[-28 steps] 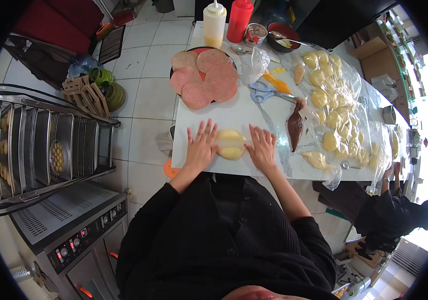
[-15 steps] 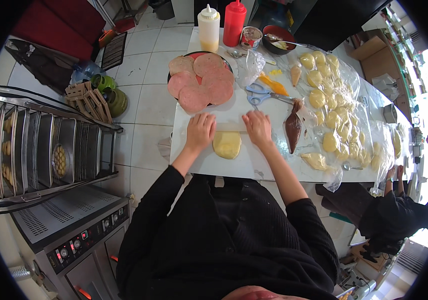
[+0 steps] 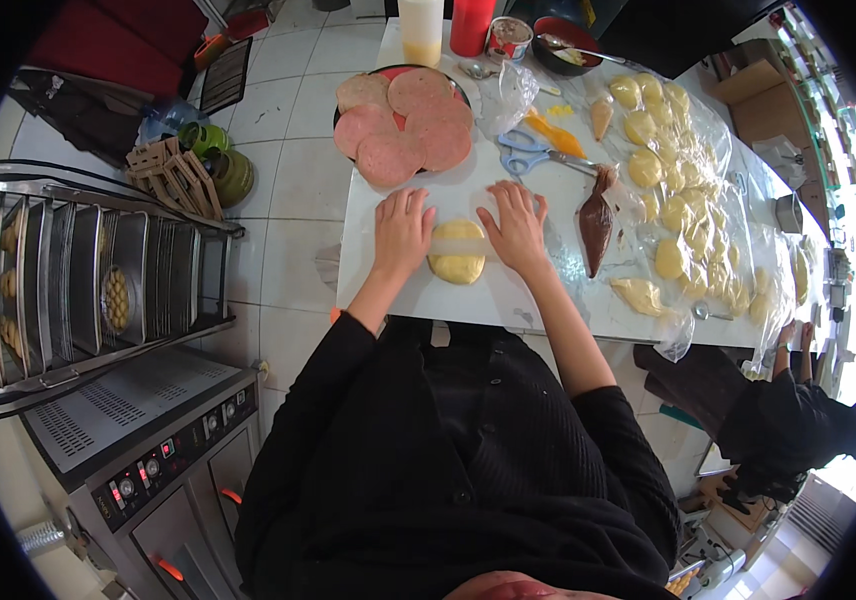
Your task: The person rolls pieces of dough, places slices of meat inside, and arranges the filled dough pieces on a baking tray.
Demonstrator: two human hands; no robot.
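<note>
As the dough (image 3: pixel 456 270) lies near the front edge of your table (image 3: pixel 488 305), slightly longer away from you than across, a pale rolling pin (image 3: pixel 460 246) crosses it left to right, hiding its middle strip. Your left hand (image 3: pixel 404 230) and right hand (image 3: pixel 518 228) cover the pin's ends, each grip open, fingers forward; palm contact you can't make out. Beyond, pink meat slices (image 3: pixel 391 158) mostly hide their plate (image 3: pixel 400 121); two squeeze bottles (image 3: pixel 421 35) are cut off above.
</note>
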